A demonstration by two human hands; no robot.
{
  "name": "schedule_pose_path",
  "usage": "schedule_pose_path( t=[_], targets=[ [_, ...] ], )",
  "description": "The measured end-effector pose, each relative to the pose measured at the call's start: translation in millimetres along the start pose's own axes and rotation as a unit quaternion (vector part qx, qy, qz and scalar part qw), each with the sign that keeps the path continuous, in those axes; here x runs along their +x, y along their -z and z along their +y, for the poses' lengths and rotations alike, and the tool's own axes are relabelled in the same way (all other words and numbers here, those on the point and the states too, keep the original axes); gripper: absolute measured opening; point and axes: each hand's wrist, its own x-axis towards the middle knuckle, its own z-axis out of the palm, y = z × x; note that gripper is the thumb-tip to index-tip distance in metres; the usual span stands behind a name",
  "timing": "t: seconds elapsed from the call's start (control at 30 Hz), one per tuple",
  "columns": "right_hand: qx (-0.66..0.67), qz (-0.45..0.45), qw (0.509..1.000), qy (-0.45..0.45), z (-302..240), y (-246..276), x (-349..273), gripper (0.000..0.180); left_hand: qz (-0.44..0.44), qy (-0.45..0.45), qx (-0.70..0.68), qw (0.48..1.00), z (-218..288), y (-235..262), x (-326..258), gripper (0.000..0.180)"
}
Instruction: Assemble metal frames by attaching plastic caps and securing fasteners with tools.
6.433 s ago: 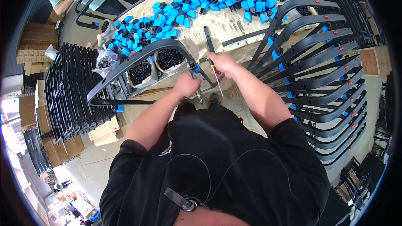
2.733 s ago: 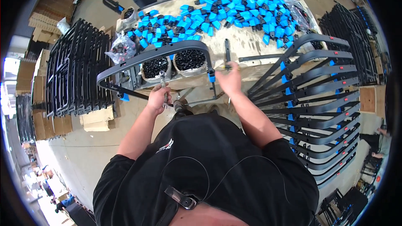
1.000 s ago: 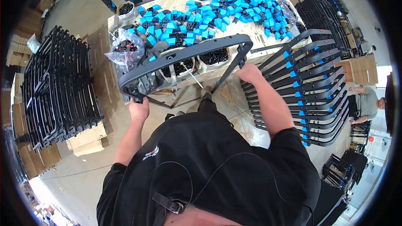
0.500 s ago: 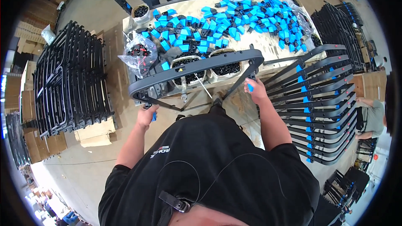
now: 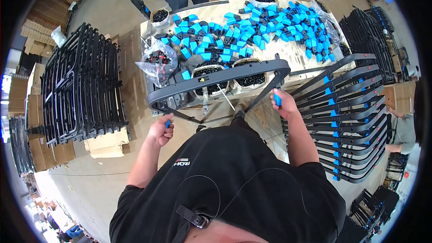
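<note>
My left hand [image 5: 161, 130] is curled round a small blue plastic piece [image 5: 168, 123], just below the left corner of a black tubular frame [image 5: 220, 74]. My right hand [image 5: 286, 104] grips another blue plastic piece [image 5: 277, 100] beside the frame's right leg. The frame stands tilted in front of me at the table's near edge, with its rounded bar toward me. A small yellow spot shows on that bar. Both hands look slightly apart from the frame. My fingers hide part of each piece.
Many blue-and-black plastic pieces [image 5: 252, 27] lie across the table [image 5: 292, 56]. Tubs of small black parts [image 5: 209, 69] and a clear bag [image 5: 157, 60] stand on it. Black frames are stacked at left [image 5: 81, 85] and racked at right [image 5: 355, 121]. Two people stand across the table.
Both hands have drawn back a little from the frame, each with its blue piece. The whole view has shifted slightly, and the frame stays in place.
</note>
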Motion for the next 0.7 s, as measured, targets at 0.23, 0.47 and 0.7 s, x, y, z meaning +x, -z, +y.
schedule_pose_path(
  t=[0.23,0.47,0.7],
  targets=[
    [0.005,0.037,0.999,0.024,2.4,-3.9,-4.6,0.03,0.286,-0.322,0.425,0.796,-50.9,1.9,47.1,0.068],
    [-0.006,0.046,0.999,0.021,6.3,-9.3,-5.2,0.025,0.267,-0.483,0.377,0.743,-64.6,43.0,120.1,0.065],
    [-0.017,0.027,0.999,0.022,9.3,1.9,4.4,0.027,0.196,-0.533,0.404,0.717,-46.2,42.8,118.1,0.038]
  ],
)
